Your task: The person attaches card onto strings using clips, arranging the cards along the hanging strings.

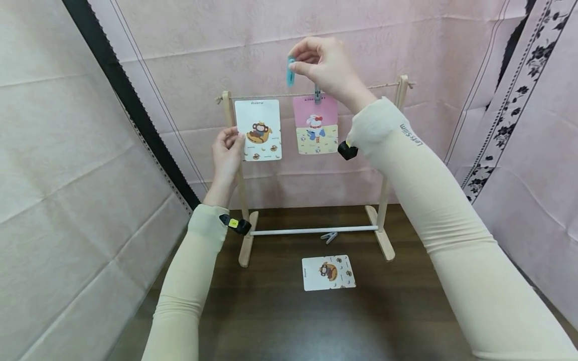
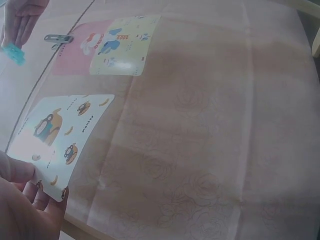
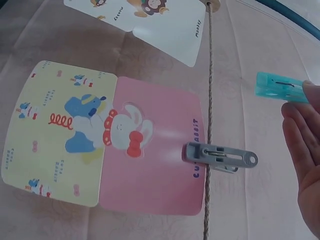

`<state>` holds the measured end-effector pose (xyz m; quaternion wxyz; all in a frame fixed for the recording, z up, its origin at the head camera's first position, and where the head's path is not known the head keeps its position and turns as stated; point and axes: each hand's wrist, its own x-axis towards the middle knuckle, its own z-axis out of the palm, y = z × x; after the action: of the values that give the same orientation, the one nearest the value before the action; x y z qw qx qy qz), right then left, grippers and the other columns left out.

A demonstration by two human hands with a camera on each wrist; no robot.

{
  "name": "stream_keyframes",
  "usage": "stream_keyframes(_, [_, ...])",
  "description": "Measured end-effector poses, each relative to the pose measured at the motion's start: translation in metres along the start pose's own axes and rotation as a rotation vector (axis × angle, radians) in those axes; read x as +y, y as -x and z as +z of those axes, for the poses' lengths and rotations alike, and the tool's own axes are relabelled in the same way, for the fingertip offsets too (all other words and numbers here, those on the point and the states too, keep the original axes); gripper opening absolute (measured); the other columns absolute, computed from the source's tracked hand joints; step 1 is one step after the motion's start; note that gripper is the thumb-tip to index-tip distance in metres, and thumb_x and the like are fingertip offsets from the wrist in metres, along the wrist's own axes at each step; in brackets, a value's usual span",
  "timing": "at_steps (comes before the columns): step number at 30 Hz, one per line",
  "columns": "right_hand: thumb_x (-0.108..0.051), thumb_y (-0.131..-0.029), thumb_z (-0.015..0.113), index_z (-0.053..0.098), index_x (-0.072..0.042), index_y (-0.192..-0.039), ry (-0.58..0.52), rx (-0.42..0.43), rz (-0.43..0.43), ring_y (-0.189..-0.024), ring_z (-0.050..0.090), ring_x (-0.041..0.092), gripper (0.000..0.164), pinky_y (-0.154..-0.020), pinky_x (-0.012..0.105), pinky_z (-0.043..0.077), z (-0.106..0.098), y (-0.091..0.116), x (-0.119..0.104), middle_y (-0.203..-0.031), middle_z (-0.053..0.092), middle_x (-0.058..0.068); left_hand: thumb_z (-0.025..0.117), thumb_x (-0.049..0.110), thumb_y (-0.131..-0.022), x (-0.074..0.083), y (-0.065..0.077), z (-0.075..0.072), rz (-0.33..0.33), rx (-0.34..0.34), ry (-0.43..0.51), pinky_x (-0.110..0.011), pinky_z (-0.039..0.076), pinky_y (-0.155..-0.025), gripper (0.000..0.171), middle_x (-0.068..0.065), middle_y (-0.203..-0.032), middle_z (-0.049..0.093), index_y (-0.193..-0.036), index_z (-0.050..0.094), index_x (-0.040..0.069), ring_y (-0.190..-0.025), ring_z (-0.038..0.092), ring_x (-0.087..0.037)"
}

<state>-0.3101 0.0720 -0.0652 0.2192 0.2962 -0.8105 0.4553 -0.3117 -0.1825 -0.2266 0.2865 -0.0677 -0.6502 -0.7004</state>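
My left hand point(image 1: 228, 153) pinches the left edge of a white monkey card point(image 1: 258, 145), holding it upright just below the rope point(image 1: 289, 95). Above the rope, my right hand point(image 1: 329, 65) grips a teal clothespin point(image 1: 290, 71) between thumb and fingers, apart from both card and rope. To the right of the monkey card, a pink and yellow rabbit card point(image 1: 317, 128) hangs from the rope by a grey clothespin point(image 3: 220, 155). The left wrist view shows the monkey card point(image 2: 62, 135) slightly bent, its lower corner in the fingers.
The rope runs between the posts of a wooden stand point(image 1: 381, 210) with a white crossbar point(image 1: 311, 230). A second grey clothespin point(image 1: 329, 237) lies by the crossbar. Another monkey card point(image 1: 328, 273) lies flat on the dark table point(image 1: 271, 321). Fabric walls point(image 1: 180, 45) surround the table.
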Motion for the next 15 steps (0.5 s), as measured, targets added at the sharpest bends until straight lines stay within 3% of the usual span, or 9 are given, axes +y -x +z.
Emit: stream_keyframes(15, [-0.022,-0.097,0.069,0.071,-0.011,-0.117,0.083,-0.012,0.080,-0.099,0.060,0.010,0.023,-0.090,0.025,0.044,0.0077,-0.0045,0.0005,-0.103,0.070,-0.002,0.060,0.007,-0.101,-0.0031,0.0007,0.0024,0.023,0.011,0.021,-0.038,0.048,-0.089,0.019,-0.005,-0.099,0.065,-0.119,0.061,0.001,-0.095,0.060,-0.016])
